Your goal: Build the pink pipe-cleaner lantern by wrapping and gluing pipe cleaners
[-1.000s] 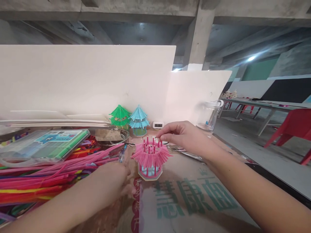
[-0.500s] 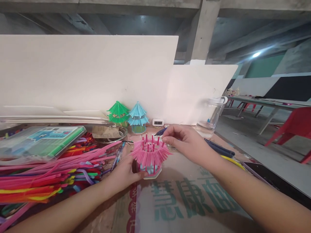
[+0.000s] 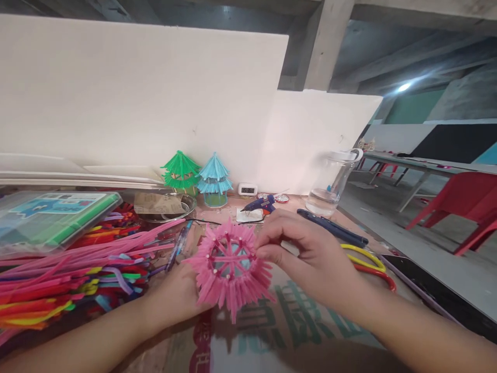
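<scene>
A pink pipe-cleaner pavilion model (image 3: 230,267) is lifted off the cardboard and tipped toward me, so its top faces the camera with its pink spokes showing. My left hand (image 3: 179,296) grips it from behind and below, mostly hidden by the fringe. My right hand (image 3: 306,254) pinches the model's right rim with thumb and fingers. A heap of coloured pipe cleaners (image 3: 81,267) lies to the left of my left hand.
Finished green (image 3: 180,172) and blue (image 3: 214,178) pavilions stand against the white board. Nearby lie a glue gun (image 3: 259,204), a metal bowl (image 3: 165,209), a plastic case (image 3: 50,215), a glass jar (image 3: 333,184), pliers (image 3: 334,228) and a tablet (image 3: 435,290). Red chairs (image 3: 464,204) stand right.
The pink model went from standing on the cardboard to being lifted and tilted toward me. My left hand moved from the pipe cleaners to grip it; my right hand shifted to its rim.
</scene>
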Tool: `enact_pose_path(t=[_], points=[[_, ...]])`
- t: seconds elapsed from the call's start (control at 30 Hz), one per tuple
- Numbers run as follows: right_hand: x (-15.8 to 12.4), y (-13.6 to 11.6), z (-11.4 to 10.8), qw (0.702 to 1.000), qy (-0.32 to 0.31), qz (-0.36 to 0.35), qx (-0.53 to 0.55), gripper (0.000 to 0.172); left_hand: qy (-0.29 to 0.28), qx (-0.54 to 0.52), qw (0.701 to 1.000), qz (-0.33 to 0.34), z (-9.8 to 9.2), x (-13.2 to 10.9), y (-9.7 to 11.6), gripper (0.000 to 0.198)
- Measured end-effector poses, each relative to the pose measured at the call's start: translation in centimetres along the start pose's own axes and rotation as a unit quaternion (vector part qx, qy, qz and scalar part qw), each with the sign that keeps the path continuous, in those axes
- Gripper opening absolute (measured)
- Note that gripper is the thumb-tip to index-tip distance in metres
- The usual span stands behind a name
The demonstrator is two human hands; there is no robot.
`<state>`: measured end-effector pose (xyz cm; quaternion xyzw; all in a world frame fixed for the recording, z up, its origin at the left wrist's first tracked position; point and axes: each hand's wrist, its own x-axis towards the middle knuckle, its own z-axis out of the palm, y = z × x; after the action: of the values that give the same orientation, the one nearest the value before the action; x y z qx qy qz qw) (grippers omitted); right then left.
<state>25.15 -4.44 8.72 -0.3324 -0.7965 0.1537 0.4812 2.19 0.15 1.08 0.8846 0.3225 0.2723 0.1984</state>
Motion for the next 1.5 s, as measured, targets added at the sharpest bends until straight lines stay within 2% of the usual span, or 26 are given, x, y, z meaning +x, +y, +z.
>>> enact_pose_path(t=[0.1,0.33,0.53,0.73,1.03,1.5], points=[[-0.4,-0.5,0.0,1.000,-0.012,-0.023,-0.013,0.013,-0.036,0.015,0.999,0.020,0.0,0.3,0.3,0.017],[-0.3,-0.9,-0.2,1.000,0.002,-0.031,-0.007,0.012,0.006,0.017,0.999,0.050,-0.1,0.5,0.3,0.015],[0.0,-1.2,-1.2,0.997,0.070,-0.022,0.019,0.009,0.022,0.025,0.999,0.033,0.1,0.4,0.2,0.021],[-0.3,-0.3,-0.1,0.998,0.010,-0.052,-0.038,0.011,0.027,0.017,0.999,0.024,-0.1,0.5,0.7,0.010],[-0.3,0.5,0.5,0.994,0.018,-0.078,-0.074,0.009,0.046,0.045,0.996,0.054,-0.1,0.6,0.7,0.014],[-0.3,0.9,1.0,0.993,0.020,-0.084,-0.078,0.011,0.029,0.024,0.999,0.026,-0.1,0.6,0.7,0.015]])
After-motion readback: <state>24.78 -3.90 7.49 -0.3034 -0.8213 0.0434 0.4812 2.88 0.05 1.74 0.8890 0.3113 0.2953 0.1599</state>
